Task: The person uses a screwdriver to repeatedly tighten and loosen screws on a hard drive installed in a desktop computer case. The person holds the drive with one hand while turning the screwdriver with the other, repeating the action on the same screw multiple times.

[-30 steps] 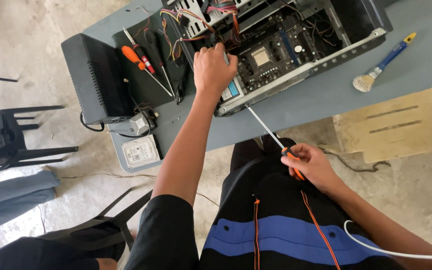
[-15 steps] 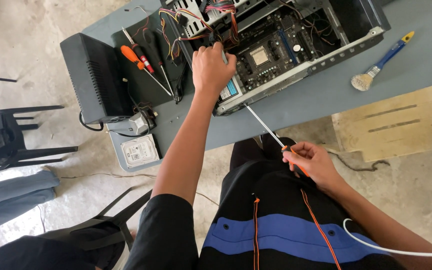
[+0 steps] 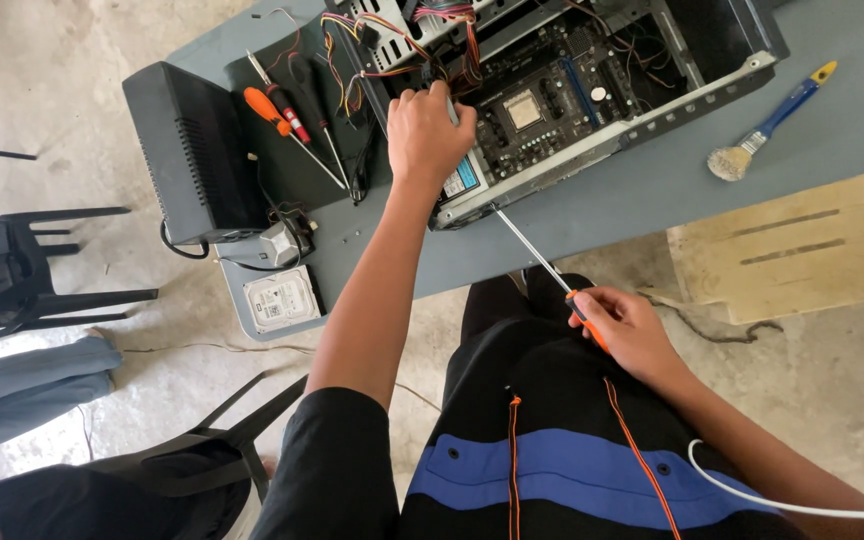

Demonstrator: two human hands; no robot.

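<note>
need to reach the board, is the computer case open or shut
Open: the computer case lies on its side with the panel off, motherboard and cables exposed; the left hand reaches inside.

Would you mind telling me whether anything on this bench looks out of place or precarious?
Yes: the hard drive lies at the table's front left corner, right at the edge. The open computer case also has loose coloured wires spilling from one end.

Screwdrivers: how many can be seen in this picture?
2, perhaps more. One long screwdriver is in the right hand; one orange-handled screwdriver lies on the table. Dark tools beside it are unclear.
</note>
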